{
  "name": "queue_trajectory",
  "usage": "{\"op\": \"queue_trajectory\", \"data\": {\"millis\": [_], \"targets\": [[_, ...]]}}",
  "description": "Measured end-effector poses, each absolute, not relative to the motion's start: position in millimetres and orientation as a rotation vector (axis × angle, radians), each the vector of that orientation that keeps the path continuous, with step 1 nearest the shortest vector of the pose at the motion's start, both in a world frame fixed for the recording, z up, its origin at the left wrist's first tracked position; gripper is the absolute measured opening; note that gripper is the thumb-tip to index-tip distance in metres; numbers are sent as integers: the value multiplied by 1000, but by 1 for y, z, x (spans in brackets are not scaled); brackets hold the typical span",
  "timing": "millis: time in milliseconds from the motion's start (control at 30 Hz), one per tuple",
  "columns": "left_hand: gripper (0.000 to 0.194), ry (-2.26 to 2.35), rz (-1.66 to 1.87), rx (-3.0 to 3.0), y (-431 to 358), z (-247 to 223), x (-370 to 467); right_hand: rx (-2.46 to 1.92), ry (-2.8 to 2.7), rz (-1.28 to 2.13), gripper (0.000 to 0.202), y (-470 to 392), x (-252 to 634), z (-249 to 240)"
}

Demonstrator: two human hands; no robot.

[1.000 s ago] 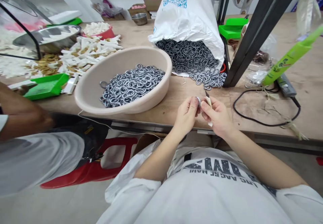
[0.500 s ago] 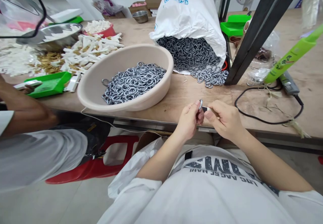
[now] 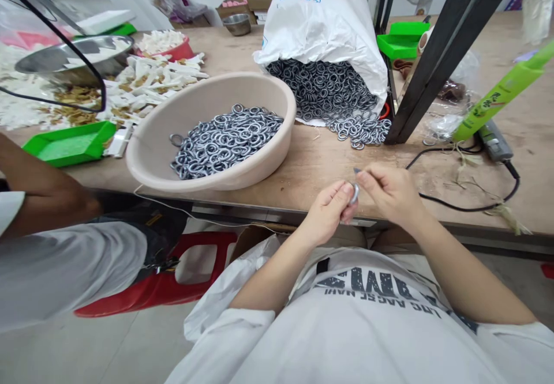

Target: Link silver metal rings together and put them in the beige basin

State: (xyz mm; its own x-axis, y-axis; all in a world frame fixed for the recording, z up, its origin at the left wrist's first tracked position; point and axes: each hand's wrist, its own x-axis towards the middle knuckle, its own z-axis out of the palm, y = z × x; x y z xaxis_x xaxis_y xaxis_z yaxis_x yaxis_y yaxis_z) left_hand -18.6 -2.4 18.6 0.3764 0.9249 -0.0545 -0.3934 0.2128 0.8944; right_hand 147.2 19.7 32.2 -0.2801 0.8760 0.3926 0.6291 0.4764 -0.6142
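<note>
Between the thumb and fingers of my left hand [image 3: 328, 212] is a grey metal ring [image 3: 355, 194], held just past the table's front edge. My right hand [image 3: 392, 195] is closed, right beside it. A small dark pointed tip [image 3: 356, 170] pokes out of the right fingers; the rest of that thing is hidden, so its kind does not show. To the left, a beige basin [image 3: 147, 165] holds a heap of grey metal rings [image 3: 227, 142]. Behind it, more rings [image 3: 324, 93] spill from a white sack [image 3: 320, 32] onto the table.
A black metal post [image 3: 437, 61] rises on the right, near a green stick-like object [image 3: 497, 96] and a black cable [image 3: 459, 208]. At left are a green tray [image 3: 69, 145], a steel bowl [image 3: 38, 64] and white pieces [image 3: 160, 72]. Another person's arm [image 3: 47, 194] is beside me.
The dark piece, earlier against the ring, is now apart from it in my right hand, which has moved slightly up. My left hand has turned the ring. The other person's hand has left the green tray.
</note>
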Motion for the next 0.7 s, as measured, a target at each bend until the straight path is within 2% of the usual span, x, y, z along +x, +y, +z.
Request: {"op": "queue_trajectory", "data": {"millis": [133, 233, 333, 433, 533, 600, 700], "targets": [[43, 721, 1045, 966, -2, 18, -22, -1253, -1890, 535, 45, 39, 154, 29], [41, 894, 1234, 1073, 6, 29, -36, -1343, -1945, 417, 42, 68, 153, 29], [35, 1208, 1574, 1393, 22, 56, -70, -1588, -2017, 172, 37, 117, 146, 25], [29, 1749, 1768, 1701, 42, 88, -118, -1741, -2098, 9, 49, 165, 135, 17], [20, 2146, 1431, 1898, 55, 110, -150, -1880, -2101, -41, 57, 191, 124, 9], [26, 2307, 1263, 2006, 60, 113, -146, -1921, -2126, -34, 59, 192, 120, 3], [38, 2109, 1126, 2384, 74, 94, -105, -1854, -2195, -10, 56, 180, 120, -5]]}}
